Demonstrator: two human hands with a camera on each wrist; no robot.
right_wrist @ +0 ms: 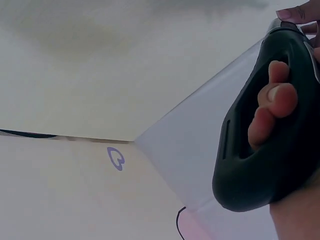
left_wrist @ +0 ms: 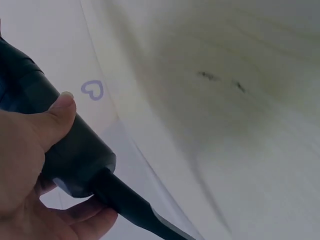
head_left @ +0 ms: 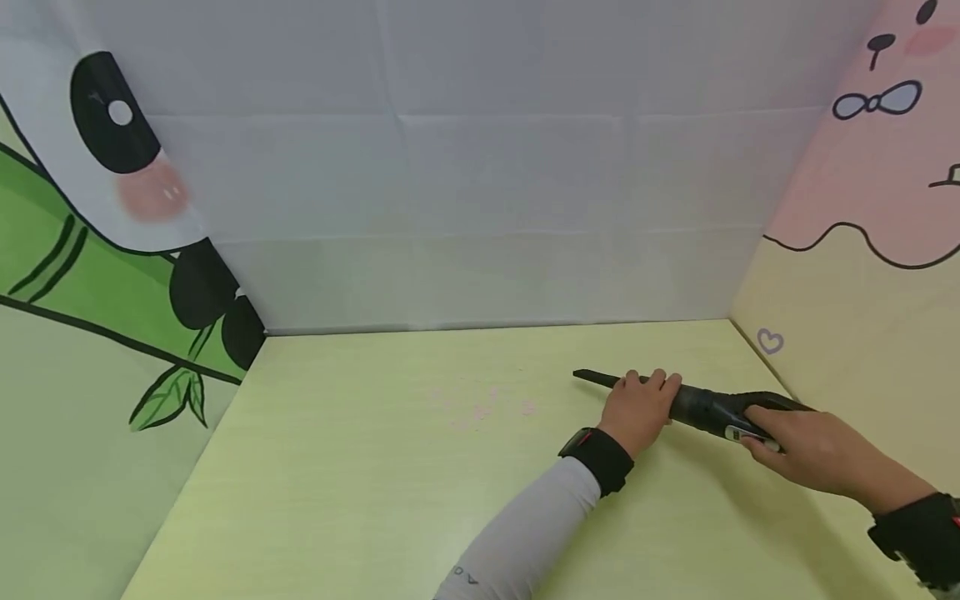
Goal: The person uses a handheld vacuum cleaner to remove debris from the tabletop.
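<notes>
- The handheld vacuum point(head_left: 712, 408) lies low over the yellow-green table point(head_left: 375, 483), at the right side, near the pink and cream wall point(head_left: 847, 333).
- The left hand point(head_left: 637, 408) grips the front of its body, fingers curled over it, just behind the thin black nozzle point(head_left: 596, 379) that points left.
- The right hand point(head_left: 813, 450) holds the rear handle point(right_wrist: 265, 130), fingers wrapped around it.
- Some small pale pink specks point(head_left: 483, 408) lie on the table, left of the nozzle tip and apart from it.
- No container is seen in any view.
- Only the head view shows both hands, the specks and the panda picture point(head_left: 112, 167) on the left wall.
- The left wrist view shows the thumb point(left_wrist: 57, 117) pressed on the dark body.
- The right wrist view shows fingers through the handle loop, and the small purple heart point(right_wrist: 116, 158) on the wall.
</notes>
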